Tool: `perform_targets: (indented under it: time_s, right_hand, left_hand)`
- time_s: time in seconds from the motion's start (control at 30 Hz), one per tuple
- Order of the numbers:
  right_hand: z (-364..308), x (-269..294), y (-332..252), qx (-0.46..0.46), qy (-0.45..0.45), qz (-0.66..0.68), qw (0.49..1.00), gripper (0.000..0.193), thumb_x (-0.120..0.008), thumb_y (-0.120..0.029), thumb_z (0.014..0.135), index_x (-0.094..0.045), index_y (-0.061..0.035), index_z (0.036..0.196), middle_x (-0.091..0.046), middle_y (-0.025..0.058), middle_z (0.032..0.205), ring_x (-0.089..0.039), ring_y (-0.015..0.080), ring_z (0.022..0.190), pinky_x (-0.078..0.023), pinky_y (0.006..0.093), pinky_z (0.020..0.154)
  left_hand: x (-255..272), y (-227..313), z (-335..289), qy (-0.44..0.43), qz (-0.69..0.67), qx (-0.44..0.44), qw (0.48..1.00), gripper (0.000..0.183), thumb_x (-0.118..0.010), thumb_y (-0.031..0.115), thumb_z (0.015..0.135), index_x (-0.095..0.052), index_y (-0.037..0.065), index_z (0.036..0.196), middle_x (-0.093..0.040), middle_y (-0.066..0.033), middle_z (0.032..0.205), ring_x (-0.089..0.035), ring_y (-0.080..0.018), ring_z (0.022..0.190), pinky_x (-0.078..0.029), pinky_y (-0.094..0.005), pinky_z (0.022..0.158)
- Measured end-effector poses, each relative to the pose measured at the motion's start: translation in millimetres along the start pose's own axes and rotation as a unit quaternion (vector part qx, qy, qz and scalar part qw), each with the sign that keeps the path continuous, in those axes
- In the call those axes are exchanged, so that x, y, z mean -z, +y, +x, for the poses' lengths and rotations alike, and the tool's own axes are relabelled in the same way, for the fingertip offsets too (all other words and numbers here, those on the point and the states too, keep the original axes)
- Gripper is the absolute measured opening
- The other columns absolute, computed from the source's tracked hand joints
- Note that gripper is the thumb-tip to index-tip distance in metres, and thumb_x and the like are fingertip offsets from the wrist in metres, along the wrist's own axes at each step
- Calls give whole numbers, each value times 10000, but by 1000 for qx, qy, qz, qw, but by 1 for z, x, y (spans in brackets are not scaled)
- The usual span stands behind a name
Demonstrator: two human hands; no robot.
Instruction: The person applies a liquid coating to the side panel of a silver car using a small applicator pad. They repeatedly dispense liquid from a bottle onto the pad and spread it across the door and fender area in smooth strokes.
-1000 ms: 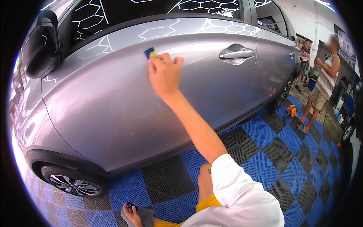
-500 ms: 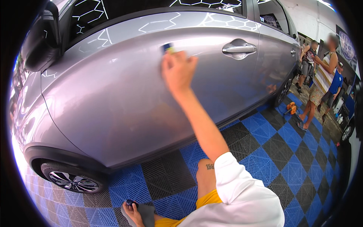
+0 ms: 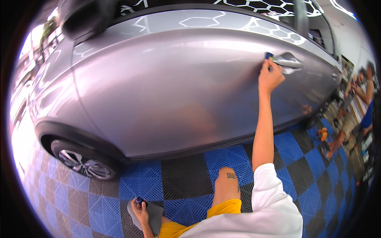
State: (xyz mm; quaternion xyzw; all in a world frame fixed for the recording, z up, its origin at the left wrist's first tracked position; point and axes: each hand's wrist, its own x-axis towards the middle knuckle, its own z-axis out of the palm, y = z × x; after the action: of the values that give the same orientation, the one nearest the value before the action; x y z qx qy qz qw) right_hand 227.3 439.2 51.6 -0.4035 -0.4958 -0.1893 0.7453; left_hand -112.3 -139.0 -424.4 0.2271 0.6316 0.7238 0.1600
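Observation:
My right hand (image 3: 271, 78) reaches up to the silver car door (image 3: 170, 91), its fingers closed on a small dark blue applicator block (image 3: 269, 56) with a yellow-green part. The block is at the paint just left of the door handle (image 3: 291, 62); whether it touches cannot be told. Low in front of me, my left hand (image 3: 139, 213) is wrapped round a small dark bottle (image 3: 140, 201), most of which the fingers hide. A grey cloth (image 3: 156, 217) hangs beside that hand, over my leg.
Blue and black floor tiles (image 3: 184, 178) lie under the car. The front wheel (image 3: 85, 164) is at the left, the side mirror (image 3: 85, 18) above it. Several people (image 3: 359, 99) stand at the far right, near an orange tool (image 3: 322, 134) on the floor.
My right hand has moved the applicator block rightward along the door, from its middle to beside the handle. The view has swung too. My left hand keeps hold of the bottle.

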Motion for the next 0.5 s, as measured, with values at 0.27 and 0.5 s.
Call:
perform_targets:
  time_s: [0.27,0.5]
  right_hand:
    - [-135,-27,-193,162,25,48,985,151,-826,-194,902,-806,-118,1031,-702,-17,893,-626,155,841,-378,384,824]
    - [-251,-40,-367,211,-42,153,964,172,-802,-134,883,-782,-94,1049,-642,14,875,-602,169,810,-361,414,790]
  left_hand:
    - [-14,-1,1,-23,-70,19,997,439,-746,36,974,-510,-4,1341,-632,-125,1191,-680,-208,1069,-568,-331,941]
    - [-20,-3,-1,5,-89,13,996,418,-734,24,979,-514,-11,1333,-651,-119,1180,-686,-204,1094,-571,-321,950]
